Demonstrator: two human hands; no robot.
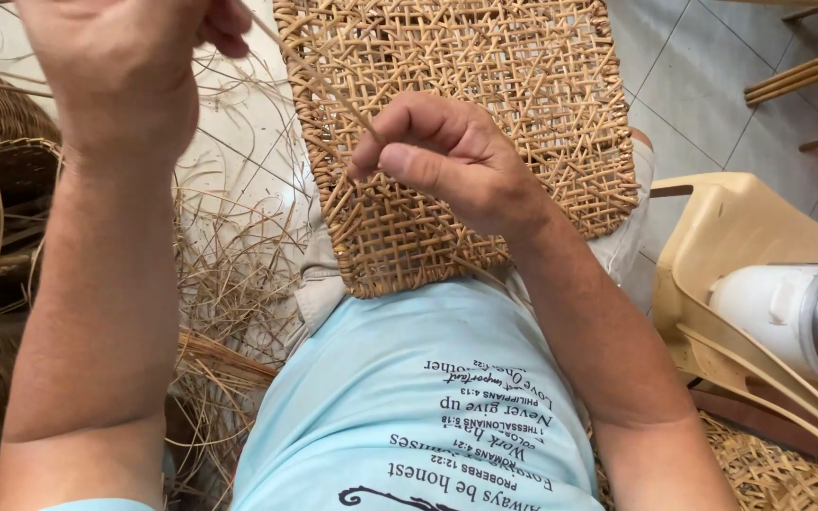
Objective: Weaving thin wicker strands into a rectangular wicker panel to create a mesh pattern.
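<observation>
Pinching cane strand [319, 80]: both hands' fingers [385, 142], over woven panel [485, 123].

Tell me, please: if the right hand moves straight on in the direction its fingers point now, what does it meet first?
Probably the woven cane panel. The right hand pinches a thin cane strand just over it, fingers toward the panel's left part. Depth is unclear, so whether they already touch it cannot be told.

Rough, matt woven cane panel [466, 123]; glossy plastic chair [731, 227] at three o'clock; soft cotton shirt [409, 397] at six.
</observation>
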